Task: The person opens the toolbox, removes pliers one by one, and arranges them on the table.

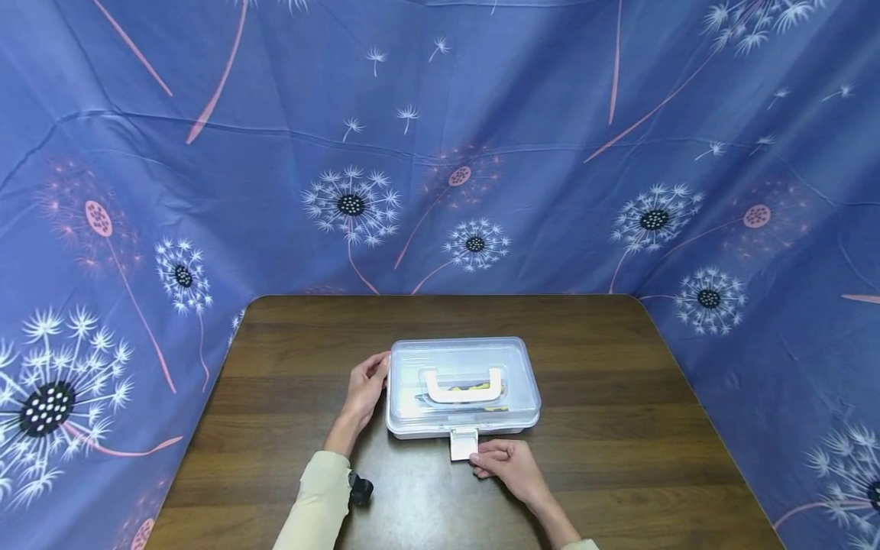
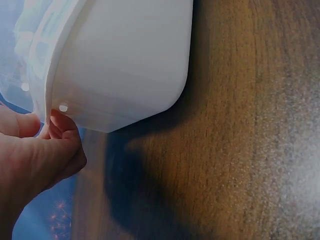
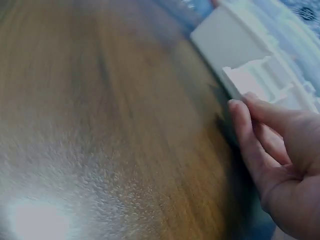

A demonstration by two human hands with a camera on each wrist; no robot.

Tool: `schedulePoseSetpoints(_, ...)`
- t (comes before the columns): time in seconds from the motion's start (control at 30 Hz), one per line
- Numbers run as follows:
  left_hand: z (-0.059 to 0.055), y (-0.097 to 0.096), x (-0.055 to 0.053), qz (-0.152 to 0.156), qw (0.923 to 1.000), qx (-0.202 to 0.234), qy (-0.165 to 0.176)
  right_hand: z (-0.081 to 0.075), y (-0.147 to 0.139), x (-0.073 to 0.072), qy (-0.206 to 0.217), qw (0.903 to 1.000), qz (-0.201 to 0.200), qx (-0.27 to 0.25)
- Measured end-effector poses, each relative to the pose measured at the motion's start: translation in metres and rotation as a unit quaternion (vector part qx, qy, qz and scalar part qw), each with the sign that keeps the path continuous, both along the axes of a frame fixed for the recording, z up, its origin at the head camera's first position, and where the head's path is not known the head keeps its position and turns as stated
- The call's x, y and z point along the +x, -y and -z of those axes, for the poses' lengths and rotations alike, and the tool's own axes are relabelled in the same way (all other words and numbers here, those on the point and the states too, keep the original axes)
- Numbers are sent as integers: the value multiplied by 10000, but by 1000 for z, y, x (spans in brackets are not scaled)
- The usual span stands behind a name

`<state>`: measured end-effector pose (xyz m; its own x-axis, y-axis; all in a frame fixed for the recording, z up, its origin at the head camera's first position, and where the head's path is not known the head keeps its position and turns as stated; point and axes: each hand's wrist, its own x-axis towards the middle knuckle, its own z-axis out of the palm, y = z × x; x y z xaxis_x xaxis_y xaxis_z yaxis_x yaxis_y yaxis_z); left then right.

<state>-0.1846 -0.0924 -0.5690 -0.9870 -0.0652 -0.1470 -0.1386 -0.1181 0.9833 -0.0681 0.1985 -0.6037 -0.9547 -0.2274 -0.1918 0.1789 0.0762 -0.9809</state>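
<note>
Sleeve [image 1: 316, 500] nearest; box [image 1: 454, 355] beyond; left hand [image 1: 364, 389] pinches its left rim [image 2: 49, 90]; right hand [image 1: 510, 466] pinches its front latch [image 1: 463, 444].

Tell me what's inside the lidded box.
Through the clear lid, yellow-and-dark items show, partly covered by the white handle. Anything beneath them in the box is hidden.

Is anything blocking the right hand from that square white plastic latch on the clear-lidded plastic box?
Nothing visible is in the way: the fingers of the right hand pinch the edge of the latch at the front of the box.
</note>
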Motion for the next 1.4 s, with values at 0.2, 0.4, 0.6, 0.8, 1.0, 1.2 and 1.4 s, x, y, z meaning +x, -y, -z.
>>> schedulePoseSetpoints(0.2, -1, 0, -1, -60, 9999, -71, 67, -1, 11, -12, 95, 9960, 518, 723)
schedulePoseSetpoints(0.4, -1, 1, -2, -23, 9999, -100, 107, -3, 14, -15, 395, 9940, 707, 729)
schedulePoseSetpoints(0.6, 1, 2, -1, -27, 9998, -72, 178, -10, 2, -11, 387, 9969, 433, 535)
schedulePoseSetpoints(0.8, 1, 5, -1, -43, 9999, -18, 139, -26, -31, -2, 25, 9846, 1045, 1401)
schedulePoseSetpoints(1.0, 0, 6, -2, -12, 10000, 31, 75, -28, -59, -3, -1058, 9473, 1720, 2488)
schedulePoseSetpoints(1.2, 1, 3, -1, -26, 9999, 62, 117, -17, -67, -12, -2679, 9061, 1655, 2826)
schedulePoseSetpoints(1.4, 3, 1, 0, -12, 9996, 246, 103, -9, -67, -13, -3628, 8731, 1791, 2720)
